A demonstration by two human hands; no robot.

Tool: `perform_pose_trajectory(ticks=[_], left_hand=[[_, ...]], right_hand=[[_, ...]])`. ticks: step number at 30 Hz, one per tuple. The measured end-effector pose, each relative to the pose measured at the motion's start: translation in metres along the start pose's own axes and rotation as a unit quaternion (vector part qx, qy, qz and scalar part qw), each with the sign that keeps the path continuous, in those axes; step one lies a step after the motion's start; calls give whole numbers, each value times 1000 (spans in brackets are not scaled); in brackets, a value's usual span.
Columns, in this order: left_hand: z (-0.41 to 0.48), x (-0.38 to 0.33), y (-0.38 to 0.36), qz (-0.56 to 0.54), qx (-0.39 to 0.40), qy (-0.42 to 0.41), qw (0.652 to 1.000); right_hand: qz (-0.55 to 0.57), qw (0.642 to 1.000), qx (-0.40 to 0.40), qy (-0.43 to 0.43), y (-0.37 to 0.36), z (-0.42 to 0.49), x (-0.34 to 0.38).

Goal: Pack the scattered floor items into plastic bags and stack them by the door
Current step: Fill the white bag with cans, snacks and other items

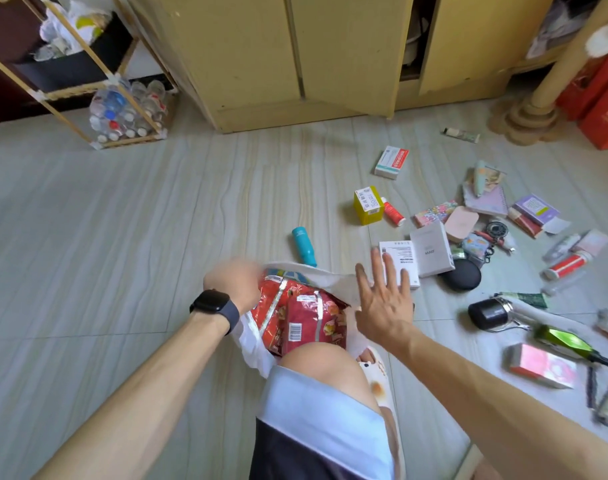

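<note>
A white plastic bag (333, 280) lies open on the floor in front of my knee, with red snack packets (306, 318) inside. My left hand (235, 282), blurred, is at the bag's left rim; whether it grips the rim is unclear. My right hand (382, 306) hovers over the bag's right side with fingers spread and straight, holding nothing. Its fingertips reach just short of a white box (399, 258). A teal bottle (304, 245) lies just beyond the bag. A yellow box (368, 204) stands farther off.
Several small items are scattered on the floor to the right: boxes, tubes, a black jar (488, 315), a green bottle (569, 342), a notebook (488, 199). Yellow cabinets (261, 64) stand ahead. A shelf with plastic bottles (126, 110) is at the back left. Red boxes (600, 98) sit far right.
</note>
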State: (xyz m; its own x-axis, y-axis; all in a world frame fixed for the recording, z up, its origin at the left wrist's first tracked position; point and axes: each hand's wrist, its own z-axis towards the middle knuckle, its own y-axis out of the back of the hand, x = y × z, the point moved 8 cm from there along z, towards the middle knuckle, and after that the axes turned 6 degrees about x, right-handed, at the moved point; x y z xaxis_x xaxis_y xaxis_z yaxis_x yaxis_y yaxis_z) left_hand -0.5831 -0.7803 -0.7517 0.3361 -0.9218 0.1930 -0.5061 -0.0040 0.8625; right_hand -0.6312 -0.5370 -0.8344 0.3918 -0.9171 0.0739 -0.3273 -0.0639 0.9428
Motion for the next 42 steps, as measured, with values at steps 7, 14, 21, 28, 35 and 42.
perform_pose_trajectory(ticks=[7, 14, 21, 28, 35, 42], left_hand=[[-27, -3, -32, -48, 195, 32, 979], [-30, 6, -28, -438, 124, 62, 888], [-42, -19, -27, -607, 90, 25, 789], [-35, -25, -15, -652, 89, 13, 753], [-36, -28, 4, -664, 88, -23, 742], [-43, -32, 6, -661, 78, -44, 745]], right_hand=[[354, 896, 213, -162, -50, -1, -87], [500, 823, 210, -172, -71, -28, -59], [587, 754, 239, -172, -95, -48, -30], [715, 657, 106, -212, -90, -20, -44], [624, 741, 106, -222, -60, -3, -46], [600, 734, 162, -274, -106, -31, -54]])
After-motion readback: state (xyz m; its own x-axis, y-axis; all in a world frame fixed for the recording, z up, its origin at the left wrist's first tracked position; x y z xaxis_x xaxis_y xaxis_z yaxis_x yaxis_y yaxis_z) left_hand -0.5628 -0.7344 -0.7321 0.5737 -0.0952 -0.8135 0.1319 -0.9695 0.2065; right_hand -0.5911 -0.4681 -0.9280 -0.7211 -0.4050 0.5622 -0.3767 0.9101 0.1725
